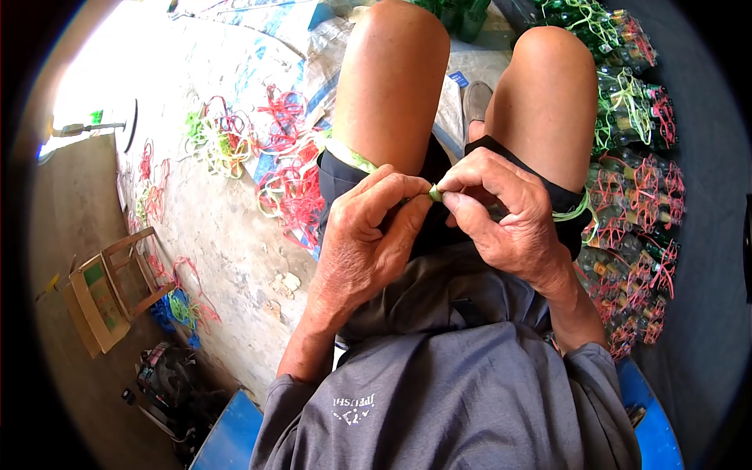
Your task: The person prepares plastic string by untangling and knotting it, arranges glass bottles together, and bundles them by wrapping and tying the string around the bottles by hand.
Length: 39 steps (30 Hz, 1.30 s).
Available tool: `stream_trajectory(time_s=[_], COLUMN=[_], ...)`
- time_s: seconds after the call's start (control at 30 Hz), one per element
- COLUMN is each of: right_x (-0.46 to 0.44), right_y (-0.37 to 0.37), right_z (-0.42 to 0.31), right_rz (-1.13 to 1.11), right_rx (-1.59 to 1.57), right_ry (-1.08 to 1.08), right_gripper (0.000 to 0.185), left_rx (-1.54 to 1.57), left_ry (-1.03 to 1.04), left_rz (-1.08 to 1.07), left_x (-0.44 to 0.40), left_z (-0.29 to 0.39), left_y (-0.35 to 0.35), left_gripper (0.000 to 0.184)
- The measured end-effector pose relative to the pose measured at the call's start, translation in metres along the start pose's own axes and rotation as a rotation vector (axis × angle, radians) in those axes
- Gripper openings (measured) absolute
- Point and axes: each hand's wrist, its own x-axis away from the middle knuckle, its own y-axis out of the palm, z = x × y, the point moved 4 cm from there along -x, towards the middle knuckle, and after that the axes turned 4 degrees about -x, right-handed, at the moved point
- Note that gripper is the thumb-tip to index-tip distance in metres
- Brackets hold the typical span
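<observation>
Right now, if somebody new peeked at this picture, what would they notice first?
Probably the left hand and right hand in the middle, pinching a small light-green strip between them. Next might be the tied-up bottles crowded along the right side, and the bright tangle of pink strips on the ground, just left of the bare legs.

worn floor point(235, 270), blue seat point(231, 435), bright light point(102, 66)
</observation>
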Motion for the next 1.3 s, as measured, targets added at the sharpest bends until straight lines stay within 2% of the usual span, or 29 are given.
stream_trajectory(time_s=[0.3,0.63,0.73,0.83,0.87,1.0,1.3], right_x=[-0.001,-0.003,-0.001,0.001,0.001,-0.001,-0.001], right_y=[-0.001,0.004,0.005,0.004,0.004,0.005,0.008], right_z=[0.0,-0.002,0.001,0.005,0.005,0.002,-0.002], right_rz=[-0.011,0.019,0.031,0.043,0.044,0.032,0.003], right_rx=[0.023,0.25,0.223,0.164,0.161,0.196,0.249], right_ry=[0.003,-0.193,-0.127,-0.014,0.003,-0.026,-0.122], right_gripper=[0.009,0.009,0.01,0.01,0.01,0.01,0.012], left_rx=[0.002,0.002,-0.019,-0.075,-0.163,-0.136,-0.085], left_ry=[-0.006,-0.009,0.019,-0.021,0.068,0.03,0.002], left_rz=[-0.017,0.0,0.078,0.294,0.32,0.226,0.23], left_x=[-0.001,0.0,-0.001,0.004,0.003,0.004,0.003], left_z=[-0.002,-0.004,0.0,0.009,0.011,0.01,0.001], left_y=[0.001,0.002,0.002,-0.005,-0.007,0.0,0.005], left_gripper=[0.007,0.007,0.011,0.016,0.02,0.016,0.008])
